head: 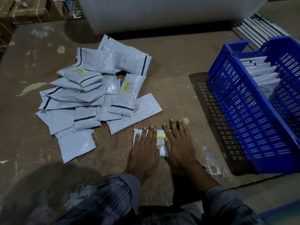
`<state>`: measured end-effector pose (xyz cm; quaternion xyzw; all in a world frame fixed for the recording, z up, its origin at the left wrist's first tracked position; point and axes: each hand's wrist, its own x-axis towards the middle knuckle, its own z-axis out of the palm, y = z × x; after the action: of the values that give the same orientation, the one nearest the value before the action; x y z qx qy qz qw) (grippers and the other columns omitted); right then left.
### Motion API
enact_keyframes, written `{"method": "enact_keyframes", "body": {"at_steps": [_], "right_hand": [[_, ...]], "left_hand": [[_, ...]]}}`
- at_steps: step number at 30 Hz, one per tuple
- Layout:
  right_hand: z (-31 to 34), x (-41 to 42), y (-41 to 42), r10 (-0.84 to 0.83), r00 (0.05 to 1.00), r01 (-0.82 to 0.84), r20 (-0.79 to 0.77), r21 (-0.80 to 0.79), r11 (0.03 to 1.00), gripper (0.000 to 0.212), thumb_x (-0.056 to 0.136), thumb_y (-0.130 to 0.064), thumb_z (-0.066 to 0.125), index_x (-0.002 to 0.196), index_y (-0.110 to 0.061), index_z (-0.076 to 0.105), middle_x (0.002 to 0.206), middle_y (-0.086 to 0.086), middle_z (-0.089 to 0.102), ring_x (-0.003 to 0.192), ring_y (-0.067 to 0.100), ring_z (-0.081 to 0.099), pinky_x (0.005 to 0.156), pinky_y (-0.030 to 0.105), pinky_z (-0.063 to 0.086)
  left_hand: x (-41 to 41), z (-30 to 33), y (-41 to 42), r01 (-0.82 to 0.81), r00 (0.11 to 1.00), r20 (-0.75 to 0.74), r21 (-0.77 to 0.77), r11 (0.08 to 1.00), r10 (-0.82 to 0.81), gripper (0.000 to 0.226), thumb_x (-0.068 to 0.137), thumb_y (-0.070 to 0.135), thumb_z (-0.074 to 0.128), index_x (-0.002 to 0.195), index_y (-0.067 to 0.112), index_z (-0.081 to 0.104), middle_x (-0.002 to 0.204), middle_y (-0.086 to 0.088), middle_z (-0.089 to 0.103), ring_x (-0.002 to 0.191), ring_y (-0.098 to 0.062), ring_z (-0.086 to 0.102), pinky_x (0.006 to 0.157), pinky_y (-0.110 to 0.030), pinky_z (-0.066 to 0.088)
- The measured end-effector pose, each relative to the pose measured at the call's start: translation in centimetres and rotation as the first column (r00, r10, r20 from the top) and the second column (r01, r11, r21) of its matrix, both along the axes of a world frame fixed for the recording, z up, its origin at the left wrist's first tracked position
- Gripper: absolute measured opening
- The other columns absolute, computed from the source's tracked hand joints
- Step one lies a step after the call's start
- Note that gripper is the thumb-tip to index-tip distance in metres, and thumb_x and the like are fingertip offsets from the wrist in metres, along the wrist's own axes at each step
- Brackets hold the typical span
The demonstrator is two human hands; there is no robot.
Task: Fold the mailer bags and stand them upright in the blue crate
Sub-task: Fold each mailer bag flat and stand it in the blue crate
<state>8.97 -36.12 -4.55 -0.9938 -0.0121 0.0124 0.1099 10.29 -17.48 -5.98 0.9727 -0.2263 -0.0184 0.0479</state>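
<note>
Near the bench's front edge, the left hand and right hand lie flat, fingers spread, pressing a folded mailer bag. Beyond, to the left, sprawls a heap of unfolded bags. At the right edge, the blue crate holds folded bags standing upright.

One camera sits on my head, wide-angle, looking forward and steeply down at the table. My hands are close beneath it at lower centre, my sleeves at the bottom edge. The crate falls to the right, a white roll at the top edge.
</note>
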Motion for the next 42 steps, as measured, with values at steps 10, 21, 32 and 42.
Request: {"method": "enact_keyframes", "body": {"at_steps": [10, 21, 32, 42], "right_hand": [[0.1, -2.5, 1.5, 0.019, 1.000, -0.019, 0.014, 0.013, 1.000, 0.061, 0.107, -0.041, 0.027, 0.165, -0.028, 0.017, 0.174, 0.000, 0.001, 0.160, 0.028, -0.007, 0.129, 0.048, 0.008], [0.4, -3.7, 1.9, 0.088, 0.996, -0.089, 0.034, 0.034, 0.995, 0.064, 0.106, -0.036, 0.031, 0.166, -0.020, 0.014, 0.174, 0.002, 0.004, 0.160, 0.030, -0.005, 0.128, 0.051, 0.016], [0.4, -2.4, 2.4, -0.015, 1.000, 0.015, -0.013, -0.018, 1.000, 0.065, 0.106, -0.042, 0.032, 0.166, -0.024, 0.013, 0.174, 0.007, -0.002, 0.160, 0.031, -0.008, 0.128, 0.053, 0.011], [0.4, -1.4, 1.1, 0.054, 0.998, -0.054, -0.021, 0.031, 0.998, 0.064, 0.105, -0.046, 0.030, 0.165, -0.028, 0.017, 0.174, 0.004, -0.001, 0.160, 0.029, -0.006, 0.127, 0.054, 0.015]], "left_hand": [[1.0, 0.6, 0.9, -0.048, 0.999, 0.000, -0.042, 0.998, 0.049, 0.064, 0.112, 0.039, 0.016, 0.167, 0.007, 0.016, 0.176, -0.013, 0.011, 0.162, -0.032, 0.014, 0.129, -0.051, 0.019], [2.2, 1.3, 1.8, -0.064, 0.998, 0.006, -0.032, 0.997, 0.064, 0.063, 0.111, 0.037, 0.021, 0.168, 0.008, 0.016, 0.175, -0.012, 0.019, 0.160, -0.030, 0.021, 0.128, -0.049, 0.023], [3.2, 1.2, 5.0, 0.083, 0.994, -0.062, -0.048, 0.995, -0.085, 0.063, 0.112, 0.041, 0.020, 0.169, 0.014, 0.015, 0.176, -0.005, 0.014, 0.162, -0.024, 0.014, 0.131, -0.045, 0.016], [1.2, 1.1, 4.4, 0.086, 0.996, -0.008, 0.055, 0.995, -0.085, 0.066, 0.111, 0.049, 0.015, 0.168, 0.016, 0.022, 0.175, -0.005, 0.018, 0.159, -0.044, 0.016, 0.126, -0.061, 0.023]]}}
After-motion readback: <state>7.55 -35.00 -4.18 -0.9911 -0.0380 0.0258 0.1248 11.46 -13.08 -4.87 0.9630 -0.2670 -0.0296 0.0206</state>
